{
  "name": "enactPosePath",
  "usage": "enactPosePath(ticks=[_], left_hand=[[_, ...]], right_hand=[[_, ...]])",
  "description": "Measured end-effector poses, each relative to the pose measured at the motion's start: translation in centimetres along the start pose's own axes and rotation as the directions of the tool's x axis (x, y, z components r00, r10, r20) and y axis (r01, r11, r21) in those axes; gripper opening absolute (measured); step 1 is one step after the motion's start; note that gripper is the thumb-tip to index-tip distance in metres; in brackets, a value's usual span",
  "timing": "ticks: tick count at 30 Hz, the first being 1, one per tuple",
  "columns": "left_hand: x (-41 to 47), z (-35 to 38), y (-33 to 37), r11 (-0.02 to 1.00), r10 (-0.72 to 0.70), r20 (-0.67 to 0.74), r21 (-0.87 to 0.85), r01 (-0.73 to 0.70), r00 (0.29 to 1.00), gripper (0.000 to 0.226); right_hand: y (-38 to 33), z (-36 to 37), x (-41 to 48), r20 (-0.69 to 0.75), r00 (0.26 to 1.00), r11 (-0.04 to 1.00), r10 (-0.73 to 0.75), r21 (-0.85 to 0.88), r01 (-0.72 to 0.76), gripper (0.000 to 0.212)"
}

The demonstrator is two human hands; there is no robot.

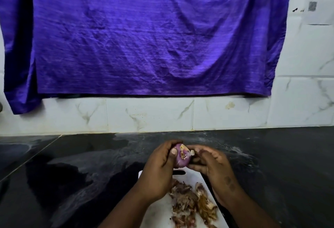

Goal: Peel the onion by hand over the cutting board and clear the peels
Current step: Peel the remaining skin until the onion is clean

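Observation:
A purple onion (182,157) with a pale root end facing me is held up over the far end of the white cutting board (155,215). My left hand (159,166) grips it from the left, thumb across its front. My right hand (211,164) holds its right side, fingers curled round it, with the thumbnail near the top edge. A heap of dry brown and purple peels (191,204) lies on the board below my wrists.
The board rests on a dark, glossy stone counter (72,173) that runs left and right. Behind it stands a white marble-tiled wall (144,115), with a large purple cloth (144,34) hanging over most of it.

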State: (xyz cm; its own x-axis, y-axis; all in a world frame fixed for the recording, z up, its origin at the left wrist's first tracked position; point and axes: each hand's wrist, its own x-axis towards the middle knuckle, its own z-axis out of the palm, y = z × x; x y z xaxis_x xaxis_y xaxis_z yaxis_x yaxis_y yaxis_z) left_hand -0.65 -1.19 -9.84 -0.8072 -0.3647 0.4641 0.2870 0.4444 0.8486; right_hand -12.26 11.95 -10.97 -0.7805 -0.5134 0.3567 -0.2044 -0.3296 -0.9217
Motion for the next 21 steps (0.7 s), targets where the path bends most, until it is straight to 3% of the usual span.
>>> enactPosePath(ticks=[4, 8, 12, 21], left_hand=[[0.0, 0.1, -0.1, 0.998, -0.039, 0.035, -0.054, 0.041, 0.999, 0.026], [0.1, 0.1, -0.4, 0.993, -0.077, 0.017, -0.088, 0.078, 0.997, 0.027], [0.2, 0.0, -0.4, 0.992, -0.091, 0.028, -0.081, 0.093, 0.995, 0.028], [0.1, 0.6, -0.5, 0.991, -0.021, 0.057, 0.137, 0.013, 0.998, 0.037]], right_hand=[[0.3, -0.2, 0.2, 0.019, 0.999, 1.000, -0.029, -0.008, 0.029, 0.032], [0.0, -0.6, 0.1, 0.053, 0.998, 0.999, -0.027, 0.023, 0.026, 0.022], [-0.6, -0.4, -0.4, 0.076, 0.994, 0.989, -0.079, -0.121, 0.088, 0.022], [-1.6, -0.5, -1.3, 0.043, 0.996, 0.960, -0.083, -0.263, 0.091, 0.041]])
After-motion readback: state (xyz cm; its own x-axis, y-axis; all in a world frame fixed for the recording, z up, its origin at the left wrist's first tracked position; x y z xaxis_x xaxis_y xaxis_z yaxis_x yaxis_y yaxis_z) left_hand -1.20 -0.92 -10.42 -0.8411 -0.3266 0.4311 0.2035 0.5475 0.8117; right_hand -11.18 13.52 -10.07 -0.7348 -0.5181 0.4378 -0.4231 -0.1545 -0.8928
